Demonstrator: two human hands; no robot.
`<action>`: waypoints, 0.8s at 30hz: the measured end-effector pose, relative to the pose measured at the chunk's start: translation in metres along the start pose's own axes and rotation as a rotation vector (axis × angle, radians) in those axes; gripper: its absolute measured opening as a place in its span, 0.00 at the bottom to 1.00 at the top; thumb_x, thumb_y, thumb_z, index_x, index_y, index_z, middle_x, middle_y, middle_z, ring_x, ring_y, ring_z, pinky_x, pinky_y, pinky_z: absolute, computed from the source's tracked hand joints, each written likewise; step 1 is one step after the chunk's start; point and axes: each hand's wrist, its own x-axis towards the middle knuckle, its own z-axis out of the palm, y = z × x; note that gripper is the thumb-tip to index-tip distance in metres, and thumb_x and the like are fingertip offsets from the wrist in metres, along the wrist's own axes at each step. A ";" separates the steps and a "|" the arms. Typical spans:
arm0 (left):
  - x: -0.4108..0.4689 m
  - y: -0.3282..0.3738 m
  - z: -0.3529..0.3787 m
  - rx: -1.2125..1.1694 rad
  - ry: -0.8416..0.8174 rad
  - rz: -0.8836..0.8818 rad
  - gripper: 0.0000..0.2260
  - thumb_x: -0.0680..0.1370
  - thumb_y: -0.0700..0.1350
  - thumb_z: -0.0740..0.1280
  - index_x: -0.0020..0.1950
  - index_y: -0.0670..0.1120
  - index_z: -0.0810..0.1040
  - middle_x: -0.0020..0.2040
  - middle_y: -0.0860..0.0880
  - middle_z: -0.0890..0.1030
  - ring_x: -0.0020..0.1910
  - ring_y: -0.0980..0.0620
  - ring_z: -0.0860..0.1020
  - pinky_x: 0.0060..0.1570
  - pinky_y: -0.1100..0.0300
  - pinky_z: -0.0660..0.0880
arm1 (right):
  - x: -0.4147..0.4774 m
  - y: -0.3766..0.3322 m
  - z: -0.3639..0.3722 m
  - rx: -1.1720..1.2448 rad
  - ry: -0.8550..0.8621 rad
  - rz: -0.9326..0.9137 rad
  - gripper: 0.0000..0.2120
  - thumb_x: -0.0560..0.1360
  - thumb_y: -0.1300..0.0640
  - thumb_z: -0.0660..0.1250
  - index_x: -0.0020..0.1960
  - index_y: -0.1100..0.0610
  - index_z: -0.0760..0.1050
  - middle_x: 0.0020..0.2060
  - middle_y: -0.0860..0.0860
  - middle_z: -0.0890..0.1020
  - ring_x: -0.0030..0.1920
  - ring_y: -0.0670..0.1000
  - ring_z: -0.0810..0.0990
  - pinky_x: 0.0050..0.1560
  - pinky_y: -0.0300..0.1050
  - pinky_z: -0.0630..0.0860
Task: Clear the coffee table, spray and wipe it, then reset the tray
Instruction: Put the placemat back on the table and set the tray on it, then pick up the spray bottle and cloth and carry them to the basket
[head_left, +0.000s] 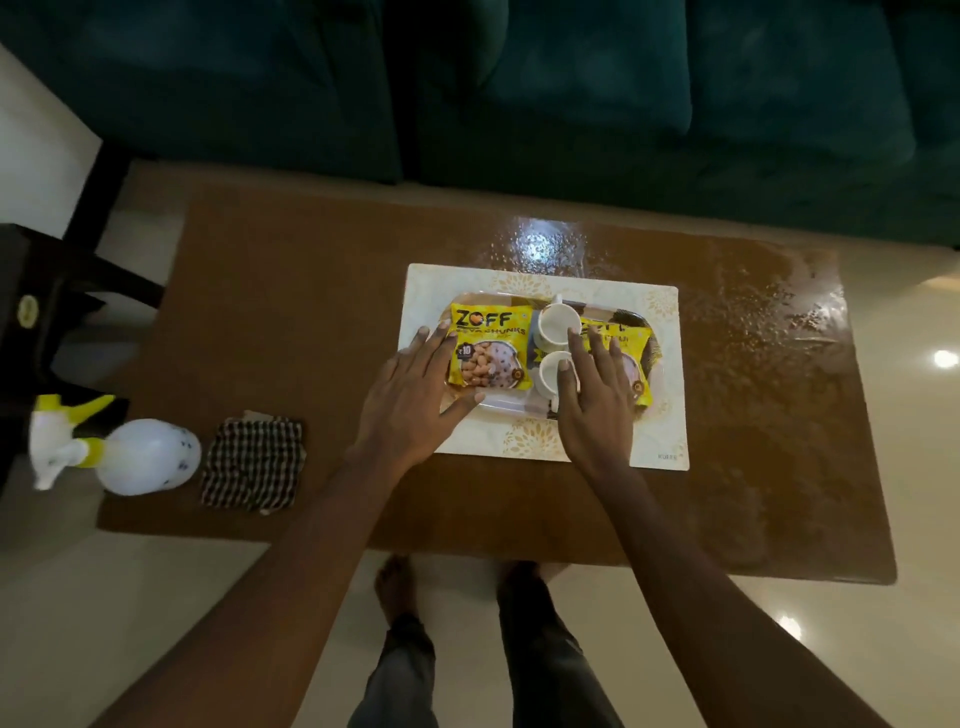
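Tray (511, 409) set on a mat (670, 415) on the surface (291, 312), 2 cups (558, 325) carried in it, left hand (410, 395) laid flat on the left packet (491, 353), right hand (597, 402) on the right packet (641, 338), fingers straight, nothing gripped, spray bottle (140, 457) and cloth (254, 462) placed at the left.

Open tabletop (311, 338) between cloth (253, 462) and placemat (662, 415)

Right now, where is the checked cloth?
In the head view, the checked cloth lies on the left end of the coffee table, just right of the spray bottle.
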 end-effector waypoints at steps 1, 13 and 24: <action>-0.006 -0.003 -0.012 0.004 0.010 0.000 0.36 0.79 0.66 0.55 0.81 0.48 0.53 0.81 0.50 0.52 0.80 0.52 0.48 0.76 0.52 0.52 | -0.007 -0.013 -0.001 0.003 -0.008 0.002 0.23 0.84 0.45 0.51 0.77 0.44 0.62 0.78 0.48 0.60 0.80 0.50 0.50 0.76 0.56 0.53; -0.091 -0.034 -0.133 -0.041 0.130 -0.001 0.37 0.78 0.68 0.53 0.81 0.49 0.53 0.81 0.51 0.51 0.80 0.52 0.47 0.75 0.52 0.49 | -0.074 -0.155 -0.021 0.006 0.008 -0.064 0.23 0.83 0.43 0.55 0.77 0.41 0.60 0.79 0.45 0.59 0.80 0.51 0.51 0.74 0.57 0.59; -0.180 -0.066 -0.171 -0.048 0.209 -0.010 0.35 0.79 0.65 0.56 0.80 0.49 0.53 0.81 0.51 0.51 0.79 0.53 0.46 0.73 0.55 0.45 | -0.135 -0.217 -0.036 -0.018 -0.030 -0.154 0.22 0.84 0.45 0.55 0.77 0.43 0.61 0.78 0.48 0.60 0.80 0.52 0.49 0.76 0.60 0.55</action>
